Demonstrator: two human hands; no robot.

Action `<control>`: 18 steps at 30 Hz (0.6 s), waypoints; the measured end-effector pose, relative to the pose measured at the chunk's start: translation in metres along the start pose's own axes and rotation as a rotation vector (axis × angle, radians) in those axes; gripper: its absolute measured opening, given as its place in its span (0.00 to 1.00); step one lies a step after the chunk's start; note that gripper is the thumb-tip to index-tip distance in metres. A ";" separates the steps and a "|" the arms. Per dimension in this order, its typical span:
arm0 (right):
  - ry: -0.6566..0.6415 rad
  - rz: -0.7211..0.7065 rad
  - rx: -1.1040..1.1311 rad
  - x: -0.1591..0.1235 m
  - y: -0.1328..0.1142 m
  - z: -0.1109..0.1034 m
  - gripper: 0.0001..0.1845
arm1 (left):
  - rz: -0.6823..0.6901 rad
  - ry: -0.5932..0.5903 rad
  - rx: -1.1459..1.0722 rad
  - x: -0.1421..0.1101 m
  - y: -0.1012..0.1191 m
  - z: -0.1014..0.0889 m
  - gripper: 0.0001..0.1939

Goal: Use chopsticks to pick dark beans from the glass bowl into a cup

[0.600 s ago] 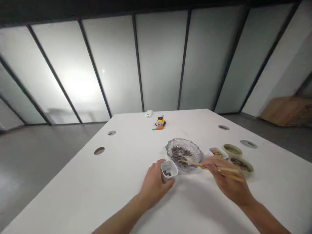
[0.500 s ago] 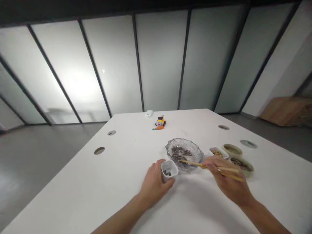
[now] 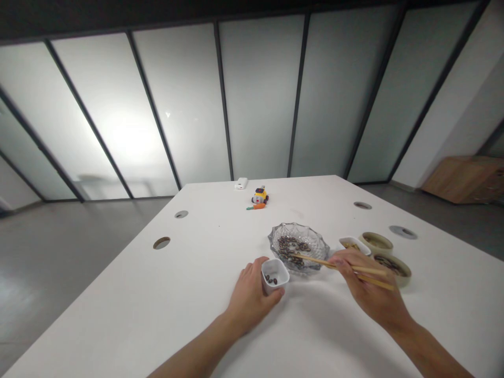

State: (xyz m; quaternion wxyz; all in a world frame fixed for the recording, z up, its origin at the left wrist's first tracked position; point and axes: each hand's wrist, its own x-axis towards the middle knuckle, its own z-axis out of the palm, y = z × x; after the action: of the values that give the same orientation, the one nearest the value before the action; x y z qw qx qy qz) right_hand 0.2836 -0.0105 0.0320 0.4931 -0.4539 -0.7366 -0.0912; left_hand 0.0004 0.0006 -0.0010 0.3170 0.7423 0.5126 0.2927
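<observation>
My left hand [image 3: 252,295] is closed around a small white square cup [image 3: 281,266], tilted a little, with several dark beans [image 3: 271,280] at its bottom. In my right hand [image 3: 366,281] is a pair of wooden chopsticks [image 3: 315,260], their tips down among the dark beans in the glass bowl [image 3: 318,247]. The bowl is clear, with a scalloped rim, and holds many dark beans [image 3: 291,245]. It stands just beyond the cup. Whether the tips pinch a bean is too small to tell.
Right of the glass bowl are a white dish [image 3: 360,245] with pale pieces and two greenish bowls [image 3: 378,242], the nearer holding dark bits. Farther back lie a toy carrot [image 3: 258,207], a yellow toy car [image 3: 260,196] and a white device [image 3: 241,184]. Round holes [image 3: 161,243] pierce the white table.
Both hands keep nearly the same place. The chopstick tips stay in the bowl with only a slight shift, and the picture is sharper now.
</observation>
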 end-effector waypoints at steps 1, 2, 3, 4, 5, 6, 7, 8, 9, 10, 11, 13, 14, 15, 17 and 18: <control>-0.004 -0.003 0.006 0.000 0.000 0.000 0.15 | 0.000 -0.001 0.001 0.000 0.000 0.000 0.30; -0.006 -0.008 0.014 -0.001 0.001 0.000 0.14 | 0.001 -0.002 0.002 0.000 0.000 0.000 0.31; -0.007 -0.014 0.021 -0.001 0.001 0.001 0.14 | 0.003 -0.003 0.003 0.000 0.000 0.000 0.31; -0.004 -0.019 0.023 -0.002 0.001 0.001 0.13 | 0.006 -0.004 0.004 0.000 0.000 0.000 0.31; 0.002 -0.022 0.022 -0.002 0.002 0.000 0.13 | 0.007 -0.004 0.005 -0.001 0.000 -0.001 0.31; 0.011 -0.022 0.019 -0.003 0.002 0.000 0.12 | 0.005 -0.005 0.005 -0.001 0.000 -0.001 0.31; 0.021 -0.020 0.015 -0.003 0.002 0.000 0.12 | 0.001 -0.006 0.006 -0.001 0.000 -0.001 0.31; 0.035 -0.018 0.010 -0.004 0.002 0.000 0.13 | -0.003 -0.006 0.007 -0.001 -0.001 -0.001 0.31; 0.046 -0.018 0.007 -0.003 0.002 -0.001 0.13 | -0.008 -0.006 0.009 -0.001 -0.001 -0.001 0.31; 0.051 -0.021 0.005 -0.003 0.002 -0.001 0.13 | -0.011 -0.006 0.011 -0.001 -0.001 0.000 0.31; 0.051 -0.025 0.005 -0.002 0.001 -0.001 0.14 | -0.012 -0.006 0.012 -0.001 -0.001 0.000 0.31; 0.038 -0.035 0.017 0.000 -0.001 -0.001 0.14 | -0.010 -0.004 0.012 -0.001 -0.001 0.000 0.31; 0.026 -0.039 0.029 0.001 -0.002 -0.001 0.14 | -0.009 -0.004 0.011 -0.001 0.000 0.000 0.31; 0.015 -0.041 0.042 0.001 -0.004 -0.002 0.15 | -0.008 -0.004 0.010 -0.001 0.000 -0.001 0.31; -0.005 -0.041 0.065 0.003 -0.006 -0.002 0.15 | -0.010 -0.005 0.010 -0.001 0.002 -0.001 0.31; -0.015 -0.037 0.072 0.003 -0.007 -0.002 0.14 | -0.011 -0.006 0.010 -0.001 0.003 -0.002 0.30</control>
State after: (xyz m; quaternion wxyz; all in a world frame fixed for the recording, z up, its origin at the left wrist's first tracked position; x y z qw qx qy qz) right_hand 0.2790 -0.0138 0.0380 0.5017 -0.4229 -0.7513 -0.0700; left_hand 0.0007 -0.0005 0.0021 0.3165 0.7419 0.5172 0.2862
